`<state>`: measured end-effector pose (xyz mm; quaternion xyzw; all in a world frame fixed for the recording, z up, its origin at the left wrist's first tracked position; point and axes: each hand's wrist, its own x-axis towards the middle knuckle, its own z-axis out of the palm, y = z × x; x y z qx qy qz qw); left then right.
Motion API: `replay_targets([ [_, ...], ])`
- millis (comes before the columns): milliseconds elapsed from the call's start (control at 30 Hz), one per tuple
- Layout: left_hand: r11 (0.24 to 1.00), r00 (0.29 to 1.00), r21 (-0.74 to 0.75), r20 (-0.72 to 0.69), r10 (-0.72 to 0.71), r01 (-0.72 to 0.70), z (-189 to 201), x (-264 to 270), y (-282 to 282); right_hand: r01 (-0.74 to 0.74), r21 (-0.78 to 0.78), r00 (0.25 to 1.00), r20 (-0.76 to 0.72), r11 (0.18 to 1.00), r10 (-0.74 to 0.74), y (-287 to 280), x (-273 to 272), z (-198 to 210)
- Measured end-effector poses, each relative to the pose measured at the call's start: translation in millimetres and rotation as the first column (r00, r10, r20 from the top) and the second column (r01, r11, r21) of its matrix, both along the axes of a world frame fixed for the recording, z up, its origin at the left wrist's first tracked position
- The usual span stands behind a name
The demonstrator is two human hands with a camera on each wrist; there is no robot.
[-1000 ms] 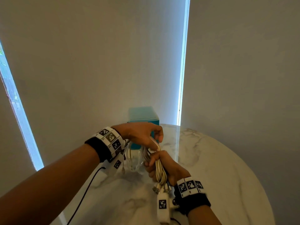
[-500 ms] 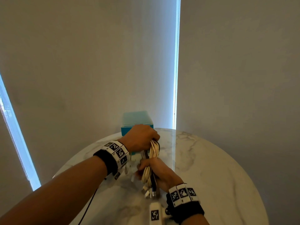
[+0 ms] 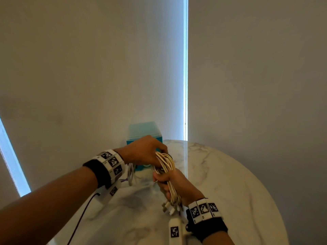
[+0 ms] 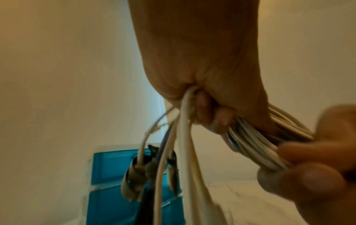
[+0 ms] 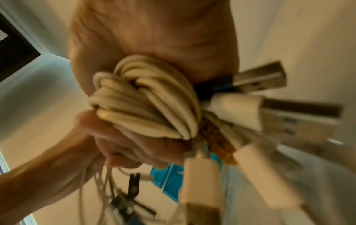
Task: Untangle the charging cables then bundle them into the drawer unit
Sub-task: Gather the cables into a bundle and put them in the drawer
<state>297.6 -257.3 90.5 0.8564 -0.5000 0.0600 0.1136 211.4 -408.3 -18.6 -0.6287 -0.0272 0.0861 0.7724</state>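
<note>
A thick bundle of white charging cables (image 3: 167, 167) is held in the air over the marble table (image 3: 230, 188). My left hand (image 3: 146, 150) grips its far end, fingers curled round the strands (image 4: 248, 137). My right hand (image 3: 174, 183) grips the near part, where the coiled strands (image 5: 146, 100) bunch in my fist. USB plugs (image 3: 170, 207) stick out below it, seen close as plugs (image 5: 256, 106) in the right wrist view. Loose cable ends (image 4: 173, 159) hang under the left hand. The teal drawer unit (image 3: 143, 129) stands just behind my hands, its drawers (image 4: 109, 175) shut.
The round table's edge curves away on the right (image 3: 261, 190). Grey walls and blinds rise close behind the drawer unit, with a bright window slit (image 3: 185, 68). A black wire (image 3: 79, 220) runs from my left wrist device down across the table.
Both hands, still holding the bundle, have moved a little away from me towards the drawer unit. The left hand has closed more fully over the top of the cables.
</note>
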Motion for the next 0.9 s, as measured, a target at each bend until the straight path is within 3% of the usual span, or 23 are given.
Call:
replay_targets([
  [67,0.999,0.974,0.042,-0.227,0.019,-0.010,4,-4,12,-0.082,-0.041,0.996,0.014,0.996,0.083,-1,0,0],
  [133,0.997,0.932,0.070,-0.363,0.013,0.013,9,-6,22,-0.156,-0.077,0.987,0.022,0.985,0.158,5,0,2],
  [267,0.982,0.846,0.115,-0.529,-0.065,0.147,7,1,36,-0.238,-0.135,0.967,0.056,0.962,0.247,16,-5,6],
  [400,0.977,0.709,0.108,-0.704,-0.054,0.182,9,16,49,-0.204,-0.243,0.970,0.083,0.948,0.230,21,-13,11],
  [600,0.981,0.603,-0.010,-0.788,-0.127,0.195,9,25,58,-0.182,-0.267,0.974,0.082,0.946,0.211,20,-15,12],
  [700,0.974,0.526,-0.193,-0.820,-0.227,0.121,9,28,69,-0.129,-0.218,0.986,0.078,0.967,0.149,17,-14,10],
  [767,0.963,0.597,-0.271,-0.772,-0.217,0.000,6,26,68,-0.044,-0.171,0.997,0.052,0.984,0.054,18,-10,9],
  [900,0.922,0.812,-0.323,-0.584,-0.017,-0.213,-12,12,42,0.144,-0.070,0.987,-0.055,0.987,-0.148,25,3,3],
])
